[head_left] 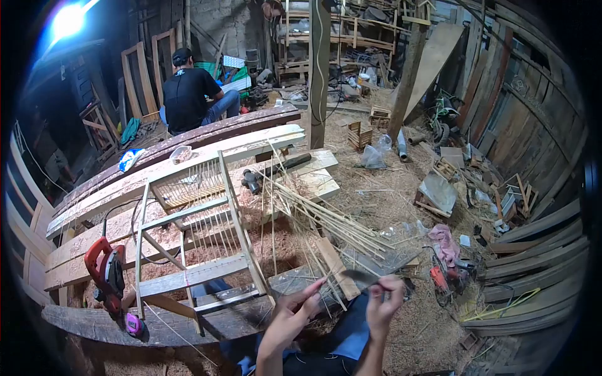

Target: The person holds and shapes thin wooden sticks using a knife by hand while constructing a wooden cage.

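1. Spanning much of the left and middle of the view, the long planks of the desk [78, 269] form a broad, shavings-strewn support, probably chosen so that lengthy pieces can lie along it
2. Lying across those planks, the wooden frame [194, 276] has thin rods set between its bars; its near end reaches the front plank, which likely keeps it within arm's reach, though I cannot tell whether it lies flat or tilted
3. Fanning out to the right of the frame, the pale strips [332, 219] lie loosely bunched, their near ends toward the person, presumably for easy picking
4. Standing left of the frame, the red power planer [114, 276] sits near the front edge, seemingly parked clear of the hands
5. Resting beyond the frame's right side, the hammer [282, 167] lies with its head toward the frame
6. Sloping just beyond the hands, the flat wood piece [337, 266] overlaps the desk's edge
7. Curling inward, the left hand [293, 313] keeps a narrow grip, fingertips close together; whether they pinch a strip I cannot tell
8. Gripping the dark blade [359, 276] at one end, the right hand [382, 304] leaves its length free, pointing leftward, apparently for control
9. Sitting beside the planer, the purple tape measure [133, 324] seems placed within reach
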Demonstrator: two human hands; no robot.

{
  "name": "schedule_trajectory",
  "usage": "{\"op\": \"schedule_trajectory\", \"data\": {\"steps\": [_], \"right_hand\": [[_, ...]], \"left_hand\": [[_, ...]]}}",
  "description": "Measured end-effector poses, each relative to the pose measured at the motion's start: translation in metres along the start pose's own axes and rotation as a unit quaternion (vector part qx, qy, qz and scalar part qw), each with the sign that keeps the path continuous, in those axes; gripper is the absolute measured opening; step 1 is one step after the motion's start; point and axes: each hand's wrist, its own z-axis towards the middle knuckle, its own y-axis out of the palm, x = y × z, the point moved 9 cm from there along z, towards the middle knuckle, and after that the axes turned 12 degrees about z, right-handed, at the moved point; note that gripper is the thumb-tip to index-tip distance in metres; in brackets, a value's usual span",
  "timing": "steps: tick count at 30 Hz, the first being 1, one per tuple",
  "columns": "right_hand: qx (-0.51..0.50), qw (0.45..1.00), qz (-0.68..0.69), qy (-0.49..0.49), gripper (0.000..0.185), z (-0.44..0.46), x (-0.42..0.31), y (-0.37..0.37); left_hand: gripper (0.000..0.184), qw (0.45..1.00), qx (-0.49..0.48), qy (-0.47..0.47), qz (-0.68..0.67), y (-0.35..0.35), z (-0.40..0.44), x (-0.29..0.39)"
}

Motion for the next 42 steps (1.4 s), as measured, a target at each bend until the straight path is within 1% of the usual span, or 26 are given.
{"op": "schedule_trajectory", "data": {"steps": [1,3,4,6,7,9,11,15,17,18,19,20,21,23,24,25,26,28,29,31,32,33,37,38,39,42], "right_hand": [[-0.032,0.999,0.002,-0.038,0.037,-0.001,-0.010,0.013],[-0.068,0.996,0.049,-0.031,0.029,-0.005,-0.029,0.038],[-0.066,0.996,0.052,-0.029,0.029,-0.005,-0.035,0.045],[-0.116,0.988,0.086,-0.056,0.030,-0.007,-0.049,0.064],[-0.116,0.988,0.088,-0.056,0.030,-0.008,-0.050,0.066],[-0.109,0.987,0.106,-0.048,0.030,-0.010,-0.048,0.065],[-0.109,0.988,0.093,-0.055,0.031,-0.009,-0.047,0.062],[-0.099,0.990,0.081,-0.063,0.032,-0.009,-0.044,0.057],[-0.096,0.990,0.072,-0.068,0.030,-0.004,-0.049,0.055],[-0.095,0.991,0.065,-0.074,0.028,-0.002,-0.051,0.054],[-0.095,0.991,0.065,-0.074,0.028,-0.005,-0.044,0.052],[-0.051,0.995,0.047,-0.074,0.025,-0.008,-0.029,0.042],[-0.005,0.997,0.028,-0.074,0.022,-0.008,-0.016,0.031],[0.113,0.991,-0.018,0.074,0.021,0.004,0.034,-0.019],[0.132,0.987,-0.033,0.083,0.026,0.001,0.050,-0.045],[0.150,0.984,-0.045,0.091,0.031,0.002,0.055,-0.059],[0.146,0.984,-0.043,0.088,0.031,0.002,0.061,-0.059],[0.146,0.988,0.025,0.047,0.038,-0.001,0.044,-0.062],[0.123,0.990,0.012,0.062,0.042,-0.002,0.039,-0.053],[0.080,0.993,0.038,0.075,0.042,-0.002,0.033,-0.029],[0.057,0.993,0.063,0.081,0.040,-0.002,0.023,-0.016],[0.045,0.993,0.091,0.060,0.035,-0.003,0.017,-0.005],[-0.054,0.992,0.111,-0.028,0.029,-0.001,-0.027,0.039],[-0.077,0.989,0.123,-0.007,0.028,-0.005,-0.031,0.047],[-0.077,0.989,0.123,-0.007,0.028,-0.004,-0.038,0.049],[-0.135,0.984,0.115,-0.017,0.028,-0.005,-0.052,0.062]], "left_hand": [[0.038,1.000,-0.002,-0.001,0.002,0.002,0.000,-0.003],[0.040,0.999,0.002,0.014,0.044,0.006,0.001,-0.006],[0.035,0.998,-0.002,0.060,-0.002,0.010,-0.001,0.006],[0.035,0.999,-0.001,0.033,-0.005,0.007,-0.002,-0.009],[0.034,1.000,-0.002,0.009,-0.012,0.006,-0.002,-0.016],[0.036,1.000,0.006,0.021,-0.014,0.005,-0.002,-0.016],[0.037,0.997,0.006,0.072,0.010,0.008,0.000,-0.009],[0.038,0.994,-0.011,0.105,0.006,0.016,0.002,-0.004],[0.033,0.992,0.001,0.120,0.040,0.016,-0.001,0.004],[0.033,0.992,0.001,0.120,0.040,0.015,-0.002,0.005],[0.031,0.994,-0.009,0.081,0.079,0.014,-0.002,-0.002],[0.029,0.992,-0.019,0.042,0.116,0.012,-0.003,-0.008],[0.029,0.992,-0.019,0.043,0.116,0.009,-0.009,0.004],[0.030,0.988,-0.066,-0.031,0.137,0.012,-0.028,0.019],[0.034,0.985,-0.042,0.124,0.117,0.015,-0.029,0.033],[0.034,0.984,-0.038,0.128,0.117,0.014,-0.028,0.037],[0.036,0.989,-0.009,0.102,0.104,0.008,-0.025,0.037],[0.040,0.996,0.025,0.032,0.077,0.003,-0.018,0.028],[0.039,1.000,0.020,0.014,0.020,0.005,-0.011,0.016],[0.040,0.998,-0.002,0.065,-0.019,0.015,-0.003,0.011],[0.040,0.998,-0.004,0.066,-0.013,0.017,-0.003,0.010],[0.040,0.999,0.001,0.053,-0.012,0.018,-0.003,0.007],[0.041,1.000,0.028,0.005,0.002,0.005,-0.002,-0.009],[0.041,0.999,-0.004,0.014,-0.031,0.008,-0.002,-0.005],[0.041,0.999,-0.004,0.014,-0.031,0.009,-0.002,-0.006],[0.040,0.998,0.018,0.044,-0.045,0.010,-0.002,-0.009]]}}
